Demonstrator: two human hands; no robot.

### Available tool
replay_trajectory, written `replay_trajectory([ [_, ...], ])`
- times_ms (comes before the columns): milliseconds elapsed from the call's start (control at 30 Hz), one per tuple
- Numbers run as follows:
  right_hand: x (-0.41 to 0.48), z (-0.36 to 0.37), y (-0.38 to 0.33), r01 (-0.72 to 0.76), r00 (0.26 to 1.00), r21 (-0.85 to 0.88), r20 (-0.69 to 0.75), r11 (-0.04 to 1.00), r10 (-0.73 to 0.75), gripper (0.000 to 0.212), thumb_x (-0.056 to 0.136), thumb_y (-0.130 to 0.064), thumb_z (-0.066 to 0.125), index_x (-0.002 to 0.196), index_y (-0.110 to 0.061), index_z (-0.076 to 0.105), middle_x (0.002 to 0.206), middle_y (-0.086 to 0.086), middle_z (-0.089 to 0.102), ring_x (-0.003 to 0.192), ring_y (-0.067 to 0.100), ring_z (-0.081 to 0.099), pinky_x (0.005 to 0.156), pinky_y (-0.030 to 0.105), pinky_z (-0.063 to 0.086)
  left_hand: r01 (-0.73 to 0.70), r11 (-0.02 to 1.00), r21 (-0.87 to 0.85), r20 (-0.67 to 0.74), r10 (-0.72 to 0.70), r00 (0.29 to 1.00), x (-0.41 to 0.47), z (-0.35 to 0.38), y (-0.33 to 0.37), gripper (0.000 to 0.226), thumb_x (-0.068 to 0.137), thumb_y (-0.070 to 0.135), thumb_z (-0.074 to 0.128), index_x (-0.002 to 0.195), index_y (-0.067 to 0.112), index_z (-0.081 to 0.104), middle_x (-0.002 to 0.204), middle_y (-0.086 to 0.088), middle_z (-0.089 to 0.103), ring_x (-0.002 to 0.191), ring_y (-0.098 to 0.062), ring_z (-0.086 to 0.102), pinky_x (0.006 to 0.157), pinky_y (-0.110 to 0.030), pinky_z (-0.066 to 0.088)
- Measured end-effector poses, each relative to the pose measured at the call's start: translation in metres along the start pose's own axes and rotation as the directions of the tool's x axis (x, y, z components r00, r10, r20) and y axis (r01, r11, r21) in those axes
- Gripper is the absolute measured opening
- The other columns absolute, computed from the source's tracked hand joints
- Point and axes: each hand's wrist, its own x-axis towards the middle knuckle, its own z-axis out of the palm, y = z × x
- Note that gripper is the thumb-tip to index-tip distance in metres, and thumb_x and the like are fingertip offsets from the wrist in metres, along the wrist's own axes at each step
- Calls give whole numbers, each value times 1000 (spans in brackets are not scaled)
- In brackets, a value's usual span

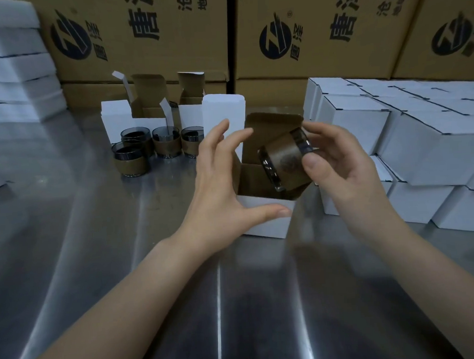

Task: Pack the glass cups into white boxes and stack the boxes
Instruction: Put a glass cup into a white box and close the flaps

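Glass cups (150, 148) in brown sleeves stand four together left of centre on the steel table (95, 243), just in front of empty boxes (116, 123) with raised flaps. At centre, the left hand (222, 185) steadies an open white box (269, 224), thumb pressed flat to its front wall and fingers spread, nearly straight, by the upright lid. The tilted cup (284, 159) hangs over the box mouth, pinched at its sleeve between the thumb and curled fingers of the right hand (341, 173). The glass is likely rigid, breakable and slick at the bare rim and base, so the sleeve looks the surest hold. The thin card box probably flexes and slides easily on steel. The box mouth appears only slightly wider than the cup. Stacked closed boxes (365, 121) crowd the right, just beside the open box; bare steel lies in front.
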Motion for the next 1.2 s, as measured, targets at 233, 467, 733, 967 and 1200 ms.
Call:
replay_trajectory([
  [233,1,-1,-3,-25,1000,14,-17,1000,25,42,84,-23,63,123,-32,50,115,-7,64,112,12,61,96,32,47,214,944,-251,188,-169,968,-1,2,-16,86,63,45,86,131,48,34,127,32,47,124,1,49,111,-36,41],
  [467,5,0,-11,-73,996,-187,30,980,80,58,75,-13,79,122,-32,50,112,-12,65,111,3,60,95,15,44,232,936,-264,177,-190,966,-1,7,-16,86,58,47,84,131,48,37,114,44,47,116,-1,56,106,-42,46],
  [733,22,11,-27,-156,966,-482,109,862,236,61,68,-19,76,113,-43,41,104,-14,59,97,5,60,77,21,49,251,926,-280,202,-199,959,0,8,-19,93,62,34,88,132,56,30,123,32,49,116,-2,58,103,-22,44],
  [967,38,25,-46,-131,909,-709,193,693,370,60,71,-22,77,114,-31,37,94,-5,54,87,19,57,72,39,53,247,931,-268,196,-198,960,1,7,-18,92,61,37,87,129,59,28,129,23,48,118,-5,56,105,-27,44],
  [1200,46,35,-48,-94,872,-820,206,565,444,56,71,-20,78,109,-23,37,86,-3,55,85,22,54,69,31,30,233,936,-265,194,-186,963,1,7,-20,92,61,36,86,125,64,26,122,35,48,114,4,56,96,-11,43],
])
